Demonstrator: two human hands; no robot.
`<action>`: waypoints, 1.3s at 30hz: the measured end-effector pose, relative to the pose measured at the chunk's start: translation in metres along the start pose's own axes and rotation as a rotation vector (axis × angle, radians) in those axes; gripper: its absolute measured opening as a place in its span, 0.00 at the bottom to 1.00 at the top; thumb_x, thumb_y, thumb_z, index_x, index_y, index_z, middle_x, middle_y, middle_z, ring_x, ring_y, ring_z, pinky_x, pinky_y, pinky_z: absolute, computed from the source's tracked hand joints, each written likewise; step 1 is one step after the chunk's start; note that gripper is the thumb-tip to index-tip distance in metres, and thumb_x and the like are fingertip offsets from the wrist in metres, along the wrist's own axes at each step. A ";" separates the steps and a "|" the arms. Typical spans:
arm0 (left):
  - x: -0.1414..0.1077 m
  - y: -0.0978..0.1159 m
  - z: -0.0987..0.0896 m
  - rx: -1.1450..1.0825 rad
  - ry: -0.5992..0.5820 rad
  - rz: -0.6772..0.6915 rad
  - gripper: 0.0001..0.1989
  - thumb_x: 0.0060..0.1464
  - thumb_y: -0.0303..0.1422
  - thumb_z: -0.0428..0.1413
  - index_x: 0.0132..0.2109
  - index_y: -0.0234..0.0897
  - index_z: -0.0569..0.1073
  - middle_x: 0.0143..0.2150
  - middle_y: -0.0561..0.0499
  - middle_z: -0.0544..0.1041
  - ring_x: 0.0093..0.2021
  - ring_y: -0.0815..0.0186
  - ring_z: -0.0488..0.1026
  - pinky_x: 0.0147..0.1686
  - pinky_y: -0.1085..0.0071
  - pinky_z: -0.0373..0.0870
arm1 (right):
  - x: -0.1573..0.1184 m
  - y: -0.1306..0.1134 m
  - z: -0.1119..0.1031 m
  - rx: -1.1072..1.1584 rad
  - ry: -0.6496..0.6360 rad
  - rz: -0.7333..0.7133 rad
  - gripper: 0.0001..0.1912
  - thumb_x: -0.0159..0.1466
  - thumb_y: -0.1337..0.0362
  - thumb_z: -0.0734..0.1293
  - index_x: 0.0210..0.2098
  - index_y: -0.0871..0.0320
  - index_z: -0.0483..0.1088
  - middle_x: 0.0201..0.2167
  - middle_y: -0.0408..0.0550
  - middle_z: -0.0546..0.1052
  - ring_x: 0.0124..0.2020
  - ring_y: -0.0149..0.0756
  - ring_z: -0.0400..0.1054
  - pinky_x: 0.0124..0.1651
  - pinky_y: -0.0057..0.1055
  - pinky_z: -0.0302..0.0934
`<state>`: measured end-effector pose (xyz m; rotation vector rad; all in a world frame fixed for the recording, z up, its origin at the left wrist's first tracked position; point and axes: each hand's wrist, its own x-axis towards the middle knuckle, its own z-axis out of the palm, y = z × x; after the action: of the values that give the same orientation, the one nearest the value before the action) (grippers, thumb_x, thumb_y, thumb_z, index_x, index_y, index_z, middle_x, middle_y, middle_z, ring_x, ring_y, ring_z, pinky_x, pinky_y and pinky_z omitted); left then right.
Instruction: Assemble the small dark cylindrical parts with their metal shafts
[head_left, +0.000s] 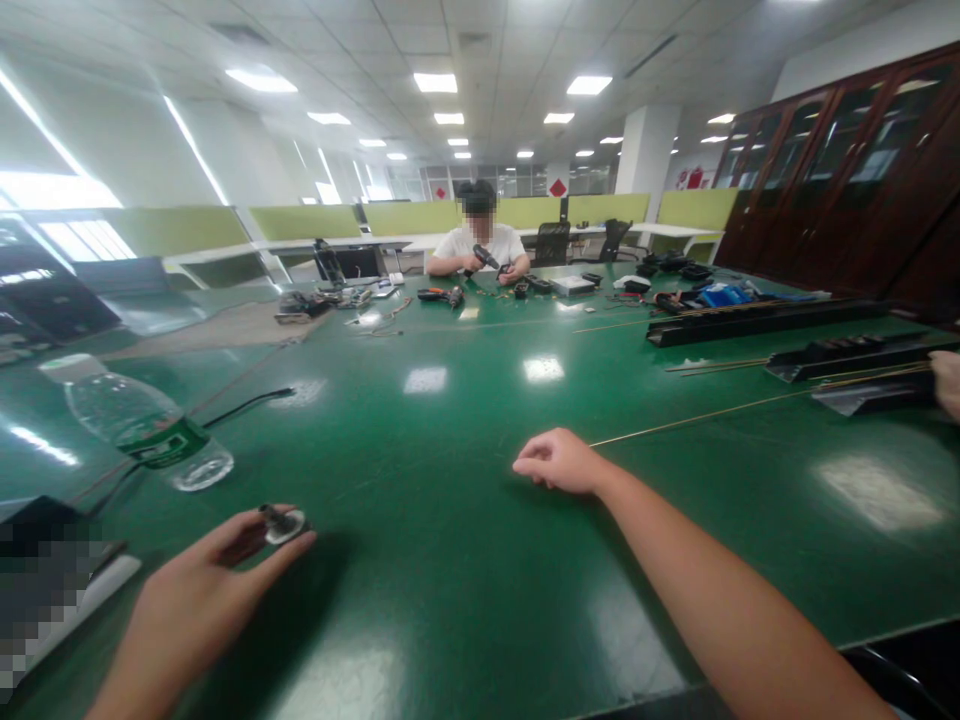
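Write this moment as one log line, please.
left hand: grip on small part; right hand: by thin rod, grip unclear; bottle: on green table

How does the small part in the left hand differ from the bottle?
The small part is far smaller than the bottle. The part looks dark and pale grey; the bottle, clear and green-labelled. The left hand holds the part; no hand touches the bottle. Both are left of picture centre.
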<state>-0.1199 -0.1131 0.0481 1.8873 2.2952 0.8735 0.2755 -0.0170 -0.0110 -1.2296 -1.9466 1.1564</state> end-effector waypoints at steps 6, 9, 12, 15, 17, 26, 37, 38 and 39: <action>0.024 0.100 0.043 -0.321 -0.216 0.326 0.17 0.47 0.42 0.62 0.42 0.37 0.75 0.39 0.49 0.80 0.39 0.60 0.78 0.45 0.63 0.75 | 0.001 0.003 0.000 0.011 0.004 -0.017 0.16 0.58 0.55 0.71 0.37 0.62 0.77 0.23 0.46 0.76 0.19 0.28 0.67 0.23 0.23 0.60; 0.031 0.132 0.077 -0.328 -0.277 0.457 0.10 0.48 0.35 0.60 0.39 0.37 0.75 0.36 0.50 0.79 0.35 0.62 0.77 0.38 0.68 0.74 | 0.002 0.004 0.001 0.021 0.037 -0.038 0.15 0.57 0.58 0.72 0.38 0.62 0.76 0.23 0.45 0.75 0.20 0.29 0.67 0.24 0.23 0.59; 0.032 0.142 0.106 -0.335 -0.295 0.484 0.06 0.48 0.31 0.59 0.36 0.38 0.74 0.32 0.52 0.78 0.33 0.65 0.75 0.34 0.70 0.72 | 0.001 0.004 0.003 0.029 0.083 -0.082 0.14 0.55 0.62 0.72 0.40 0.62 0.74 0.23 0.43 0.74 0.21 0.28 0.66 0.25 0.23 0.59; 0.031 0.135 0.122 -0.363 -0.310 0.505 0.07 0.50 0.33 0.61 0.37 0.38 0.74 0.33 0.53 0.78 0.33 0.65 0.75 0.35 0.70 0.70 | 0.000 0.001 0.007 0.016 0.112 -0.129 0.17 0.55 0.65 0.72 0.44 0.61 0.72 0.26 0.42 0.75 0.23 0.27 0.66 0.27 0.23 0.60; 0.030 0.127 0.126 -0.373 -0.303 0.534 0.08 0.50 0.35 0.62 0.38 0.38 0.75 0.35 0.52 0.78 0.35 0.65 0.75 0.37 0.69 0.70 | -0.001 -0.002 0.010 0.004 0.097 -0.151 0.21 0.55 0.66 0.72 0.48 0.59 0.70 0.29 0.42 0.75 0.23 0.27 0.66 0.28 0.23 0.60; 0.024 0.128 0.131 -0.482 -0.313 0.642 0.10 0.49 0.31 0.63 0.42 0.40 0.76 0.39 0.52 0.78 0.39 0.64 0.75 0.41 0.69 0.70 | -0.006 -0.008 0.020 -0.133 0.127 -0.233 0.21 0.55 0.65 0.72 0.49 0.55 0.71 0.34 0.45 0.77 0.28 0.32 0.68 0.34 0.28 0.62; 0.018 0.134 0.131 -0.519 -0.314 0.700 0.08 0.52 0.30 0.60 0.41 0.39 0.76 0.39 0.50 0.78 0.39 0.64 0.75 0.41 0.69 0.70 | -0.007 -0.017 0.018 -0.190 0.144 -0.262 0.11 0.61 0.58 0.69 0.41 0.57 0.77 0.36 0.47 0.79 0.35 0.35 0.71 0.38 0.28 0.61; 0.017 0.134 0.131 -0.518 -0.316 0.703 0.08 0.52 0.30 0.60 0.41 0.39 0.76 0.39 0.50 0.78 0.40 0.64 0.75 0.42 0.68 0.71 | -0.006 -0.017 0.018 -0.195 0.136 -0.266 0.10 0.62 0.59 0.68 0.40 0.57 0.77 0.35 0.47 0.80 0.35 0.35 0.71 0.38 0.28 0.61; 0.017 0.135 0.131 -0.517 -0.319 0.705 0.08 0.52 0.30 0.60 0.42 0.39 0.76 0.39 0.50 0.78 0.40 0.64 0.75 0.42 0.68 0.71 | -0.006 -0.018 0.017 -0.203 0.125 -0.271 0.10 0.64 0.59 0.67 0.38 0.57 0.78 0.35 0.47 0.80 0.35 0.35 0.71 0.38 0.28 0.60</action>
<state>0.0447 -0.0332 0.0035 2.3443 1.0718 0.9856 0.2566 -0.0325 -0.0036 -1.0670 -2.0952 0.7446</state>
